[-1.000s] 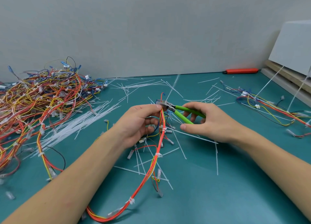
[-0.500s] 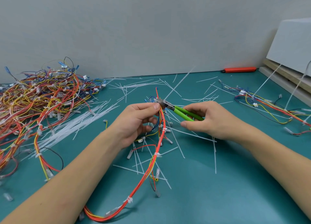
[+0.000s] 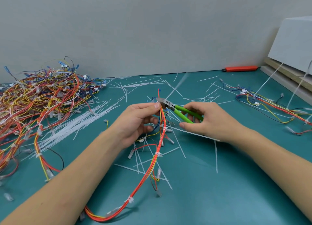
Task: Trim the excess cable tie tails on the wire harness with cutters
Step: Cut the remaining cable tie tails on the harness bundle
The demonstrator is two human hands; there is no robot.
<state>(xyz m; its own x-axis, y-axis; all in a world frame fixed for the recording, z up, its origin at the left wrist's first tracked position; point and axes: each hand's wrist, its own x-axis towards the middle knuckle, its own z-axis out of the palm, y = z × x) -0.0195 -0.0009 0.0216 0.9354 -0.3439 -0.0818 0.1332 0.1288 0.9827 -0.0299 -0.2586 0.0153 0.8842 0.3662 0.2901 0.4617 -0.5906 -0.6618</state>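
Teal table [image 3: 219, 182], left hand [image 3: 135, 123] pinching harness [image 3: 152, 165], right hand [image 3: 206, 120] gripping cutters [image 3: 180, 110], blades partly hidden.

table [image 3: 219, 182] teal | cutters [image 3: 181, 112] bright green handles, grey metal head | wire harness [image 3: 152, 162] orange, red, yellow wires with white ties | cut tie tails [image 3: 177, 141] white | wire pile [image 3: 40, 98] red, orange, yellow, blue, black | tool by the wall [image 3: 240, 68] orange-red | wall [image 3: 135, 30] pale grey
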